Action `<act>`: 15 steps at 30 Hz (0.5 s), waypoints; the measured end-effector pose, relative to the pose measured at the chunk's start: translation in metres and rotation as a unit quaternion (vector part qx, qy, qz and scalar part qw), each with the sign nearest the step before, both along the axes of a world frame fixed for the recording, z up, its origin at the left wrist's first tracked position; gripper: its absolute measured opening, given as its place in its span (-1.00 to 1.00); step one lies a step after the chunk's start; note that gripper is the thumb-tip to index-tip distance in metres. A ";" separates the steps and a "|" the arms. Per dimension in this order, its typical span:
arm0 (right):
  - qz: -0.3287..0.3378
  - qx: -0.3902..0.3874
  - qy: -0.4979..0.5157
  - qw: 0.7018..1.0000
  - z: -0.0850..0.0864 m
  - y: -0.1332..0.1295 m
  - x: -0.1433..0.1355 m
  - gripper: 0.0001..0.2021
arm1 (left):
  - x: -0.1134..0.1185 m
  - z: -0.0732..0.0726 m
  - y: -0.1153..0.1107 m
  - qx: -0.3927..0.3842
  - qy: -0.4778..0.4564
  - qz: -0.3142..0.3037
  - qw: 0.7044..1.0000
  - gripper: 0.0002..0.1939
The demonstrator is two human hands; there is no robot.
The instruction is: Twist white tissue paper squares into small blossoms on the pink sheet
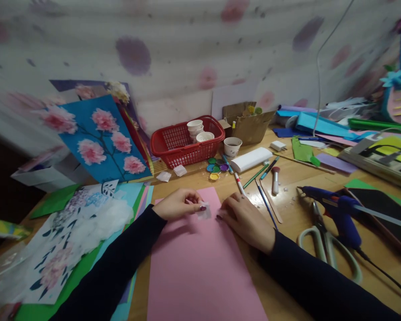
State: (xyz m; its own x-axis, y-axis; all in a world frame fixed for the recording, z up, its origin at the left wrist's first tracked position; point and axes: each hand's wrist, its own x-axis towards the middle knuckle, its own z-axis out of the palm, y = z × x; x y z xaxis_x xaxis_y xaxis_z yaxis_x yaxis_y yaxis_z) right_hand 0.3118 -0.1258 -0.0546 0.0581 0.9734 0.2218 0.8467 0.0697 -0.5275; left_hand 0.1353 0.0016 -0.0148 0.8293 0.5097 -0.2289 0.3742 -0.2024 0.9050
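Observation:
A sheet of pink paper (200, 267) lies on the wooden table in front of me. Over its far part, my left hand (180, 205) pinches a small whitish translucent square (204, 212) between thumb and fingers. The square looks like thin tissue or film; its exact material is unclear. My right hand (247, 218) rests at the paper's right edge, its fingers curled downward. Whether anything sits under those fingertips is hidden. Two small white folded pieces (179, 170) lie beyond my left hand, near the red basket.
Behind stands a red basket (187, 154) with paper cups; another cup (232, 147) holds dark liquid. Right are brushes, scissors (327, 249) and a blue glue gun (337, 209) with its cord. At left are a blue flower picture (100, 138), white fluff (107, 218) and stacked coloured paper.

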 end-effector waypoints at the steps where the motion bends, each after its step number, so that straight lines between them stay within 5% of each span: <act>1: 0.006 -0.002 -0.030 1.000 -0.002 0.000 0.001 -0.95 | 0.001 -0.001 0.000 -0.025 -0.010 0.011 1.000 -0.75; 5: -0.026 -0.006 -0.071 0.997 -0.007 0.002 0.002 -0.84 | 0.007 -0.011 -0.009 -0.085 -0.049 0.050 0.994 -0.66; 11: -0.042 0.029 0.110 0.993 0.004 0.001 0.000 -0.88 | 0.023 -0.019 -0.033 -0.097 -0.095 0.096 0.986 -0.70; 15: -0.009 0.023 -0.003 1.000 0.006 -0.001 0.006 -0.95 | 0.018 -0.017 -0.034 -0.103 -0.066 0.137 0.983 -0.69</act>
